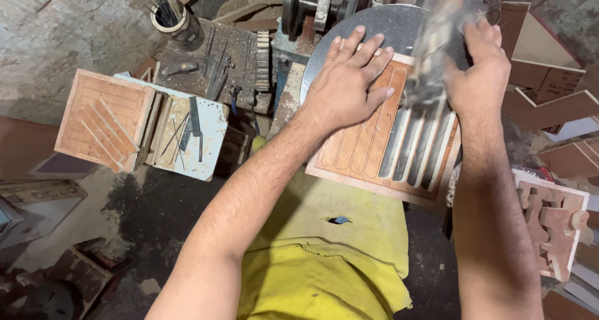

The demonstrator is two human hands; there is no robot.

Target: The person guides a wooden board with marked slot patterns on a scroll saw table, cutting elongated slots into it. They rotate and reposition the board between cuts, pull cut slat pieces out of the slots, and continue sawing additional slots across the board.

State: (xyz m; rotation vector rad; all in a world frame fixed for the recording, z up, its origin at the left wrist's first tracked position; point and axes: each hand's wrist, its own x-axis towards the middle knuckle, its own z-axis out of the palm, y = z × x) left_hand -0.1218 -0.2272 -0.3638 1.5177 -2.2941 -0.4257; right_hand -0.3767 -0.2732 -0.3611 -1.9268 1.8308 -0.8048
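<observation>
A reddish-brown wooden panel (368, 146) with long slots cut through it lies on a round grey metal machine table (380, 22). My left hand (347, 83) presses flat on the panel's upper left part, fingers spread. On the panel's right edge my right hand (483, 64) rests, fingers curled along the rim. Between the two hands a blurred grey upright machine part (437, 39) stands over the slots. The right-hand slots are cut through; the left ones are only marked as grooves.
A similar slotted panel with loose strips (103, 120) leans at left beside a white box lid (193, 133) holding thin blades. A cup of rods (168, 14) stands behind. Carved wooden pieces (552, 229) sit at right. Yellow cloth (324, 257) covers my lap.
</observation>
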